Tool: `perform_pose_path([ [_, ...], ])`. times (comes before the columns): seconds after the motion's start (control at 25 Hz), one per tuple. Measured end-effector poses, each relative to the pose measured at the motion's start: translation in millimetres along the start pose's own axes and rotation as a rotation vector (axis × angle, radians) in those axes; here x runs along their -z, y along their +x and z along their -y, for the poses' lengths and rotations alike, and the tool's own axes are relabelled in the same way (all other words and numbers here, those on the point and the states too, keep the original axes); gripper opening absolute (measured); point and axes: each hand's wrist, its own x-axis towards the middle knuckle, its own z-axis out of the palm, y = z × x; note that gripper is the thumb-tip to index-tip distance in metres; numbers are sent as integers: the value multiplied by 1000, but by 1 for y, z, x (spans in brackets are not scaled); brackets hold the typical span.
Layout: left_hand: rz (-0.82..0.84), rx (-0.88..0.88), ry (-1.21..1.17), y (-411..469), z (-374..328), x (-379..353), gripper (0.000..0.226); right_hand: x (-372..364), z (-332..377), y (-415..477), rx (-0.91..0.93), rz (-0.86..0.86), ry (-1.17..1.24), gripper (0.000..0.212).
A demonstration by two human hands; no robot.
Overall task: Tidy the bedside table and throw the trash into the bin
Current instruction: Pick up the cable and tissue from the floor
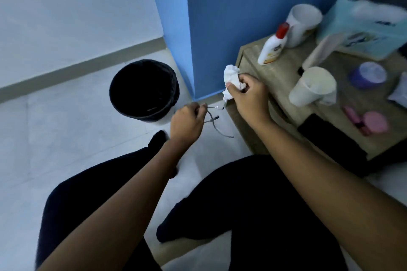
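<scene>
My right hand (247, 94) is closed around a crumpled white tissue (231, 75) just off the left edge of the wooden bedside table (277, 77). A thin grey cable (214, 120) with small plug ends is gripped in my left hand (187, 123), its loose end dangling over the floor. The black-lined bin (144, 90) stands on the white floor to the left of both hands, its mouth open and dark inside.
On the table stand a white bottle with a red cap (274, 45), a white mug (302, 24), a paper cup (312, 87), a tissue pack (361, 31), a purple jar (369, 75), pink items (370, 123) and a black phone (330, 136). A blue wall rises behind. My dark-trousered knees fill the foreground.
</scene>
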Motion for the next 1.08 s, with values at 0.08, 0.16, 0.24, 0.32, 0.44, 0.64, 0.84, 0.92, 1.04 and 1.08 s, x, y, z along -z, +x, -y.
perform_pose_path([
  [0.08, -29, -32, -66, -11, -28, 20, 47, 33, 18, -15, -14, -52, 53, 10],
  [0.16, -52, -131, -109, -26, -67, 42, 46, 76, 37, -34, -12, -118, 112, 13],
  [0.24, -83, -220, -168, -35, -100, 58, 47, 110, 50, -48, -16, -151, 175, 12],
  [0.32, -104, -316, -205, -40, -129, 70, 48, 135, 60, -58, -21, -184, 248, 6],
  [0.44, -89, -450, -279, -52, -181, 69, 46, 184, 66, -67, -60, -270, 342, 4],
  [0.64, -11, -618, -372, -68, -266, 53, 47, 265, 72, -68, -94, -497, 438, 16],
  [0.84, 34, -678, -471, -64, -341, 39, 43, 320, 68, -60, -73, -691, 531, 21],
  [0.92, 42, -683, -481, -58, -363, 33, 41, 333, 61, -57, -76, -732, 535, 19],
  [1.04, 65, -697, -521, -42, -389, 19, 37, 345, 46, -53, -75, -808, 525, 8],
  [1.08, 59, -697, -511, -35, -394, 13, 39, 347, 41, -51, -78, -825, 533, 9],
])
